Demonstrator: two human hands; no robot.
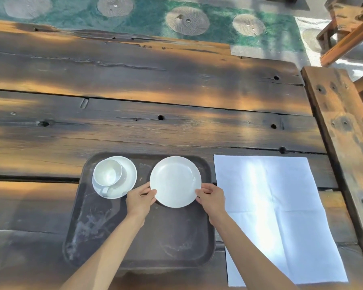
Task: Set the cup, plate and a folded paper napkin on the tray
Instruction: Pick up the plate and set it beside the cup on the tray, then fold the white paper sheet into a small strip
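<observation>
On tray (105,233) | hands (139,200) (212,200) grip plate (175,181) | no writing

A weathered wooden bench (147,126) of dark, heavy planks, cracked along the grain and dotted with round holes, lies streaked with bands of warm sunlight. A white saucer (128,176) rests toward its near edge. Beyond the far edge, green matting (147,21) covers the ground, set with round, ridged stone discs (187,20). A thick timber beam (342,130) with knots and bolt holes runs along the right side, and wooden furniture (348,28) stands at the upper right corner.
</observation>
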